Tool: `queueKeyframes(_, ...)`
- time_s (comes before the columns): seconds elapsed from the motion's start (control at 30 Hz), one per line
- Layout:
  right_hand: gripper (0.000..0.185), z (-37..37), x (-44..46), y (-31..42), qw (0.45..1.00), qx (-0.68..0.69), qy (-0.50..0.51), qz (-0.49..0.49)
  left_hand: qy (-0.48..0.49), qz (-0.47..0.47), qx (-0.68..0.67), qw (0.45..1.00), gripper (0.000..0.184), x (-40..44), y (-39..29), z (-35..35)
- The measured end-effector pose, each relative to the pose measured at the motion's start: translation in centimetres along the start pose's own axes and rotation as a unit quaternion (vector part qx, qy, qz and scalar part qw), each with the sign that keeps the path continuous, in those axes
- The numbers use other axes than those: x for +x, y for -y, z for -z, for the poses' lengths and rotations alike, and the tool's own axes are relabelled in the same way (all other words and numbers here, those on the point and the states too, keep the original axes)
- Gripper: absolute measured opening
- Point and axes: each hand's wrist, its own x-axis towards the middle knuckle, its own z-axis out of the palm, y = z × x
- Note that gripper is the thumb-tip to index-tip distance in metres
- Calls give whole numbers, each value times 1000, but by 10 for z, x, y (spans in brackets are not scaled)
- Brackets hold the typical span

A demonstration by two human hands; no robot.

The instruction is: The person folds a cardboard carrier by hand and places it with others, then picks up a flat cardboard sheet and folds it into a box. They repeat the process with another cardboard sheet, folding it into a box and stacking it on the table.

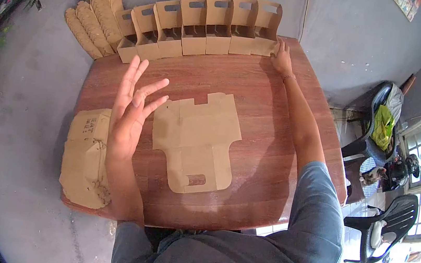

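Grey-blue shirt (258, 258) of the person borders the lower edge of the view. Above it the left hand (130, 108) is raised over the table (264, 164), open, its fingers spread apart. Beside that forearm, at the table's left edge, lies a pile of brown cardboard (84, 155) bearing printed lettering too small to read. Near the middle of the reddish wooden top rests a flat cardboard blank (202, 130), its slotted, rounded end toward the person and its notched edge pointing away. Farther off, the right arm extends along the table; a bracelet (289, 77) circles its wrist. Fingers of the right hand (282, 61) touch the end carton (263, 47); whether they grip it cannot be told. This carton closes a curved row of seven upright cartons with handle slots. Nested cardboard pieces (92, 25) lean at the far left corner, before a grey wall (348, 38).
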Motion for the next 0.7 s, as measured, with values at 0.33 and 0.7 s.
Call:
queueKeyframes(0.33, 41, 80, -58, 107, 991, 101, 90, 7, 116, 7, 53, 992, 78, -12, -17, 5)
queueKeyframes(0.7, 57, 98, -234, 225, 947, 74, 268, 161, 452, 126, 456, 757, 57, -22, 55, -44)
